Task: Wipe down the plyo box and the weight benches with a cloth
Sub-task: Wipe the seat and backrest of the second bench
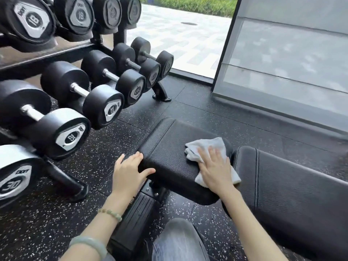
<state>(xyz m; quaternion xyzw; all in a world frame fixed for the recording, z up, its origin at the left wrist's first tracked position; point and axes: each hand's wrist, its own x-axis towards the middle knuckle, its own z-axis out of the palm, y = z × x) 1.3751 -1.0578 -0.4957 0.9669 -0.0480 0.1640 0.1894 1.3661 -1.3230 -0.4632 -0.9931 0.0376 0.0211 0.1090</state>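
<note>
A black weight bench fills the lower middle: its seat pad [169,144] is in front of me and its longer back pad [293,183] runs off to the right. A light grey cloth [205,146] lies on the right part of the seat pad. My right hand [214,168] presses flat on the cloth, fingers spread. My left hand [130,172] rests on the seat pad's left edge, thumb on top and fingers curled over the side. No plyo box is in view.
A dumbbell rack [75,95] with several black dumbbells stands close on the left, its foot [162,95] on the speckled rubber floor [47,223]. A glass wall [282,63] rises behind the bench. The bench's frame [135,213] and my knee [178,240] are below.
</note>
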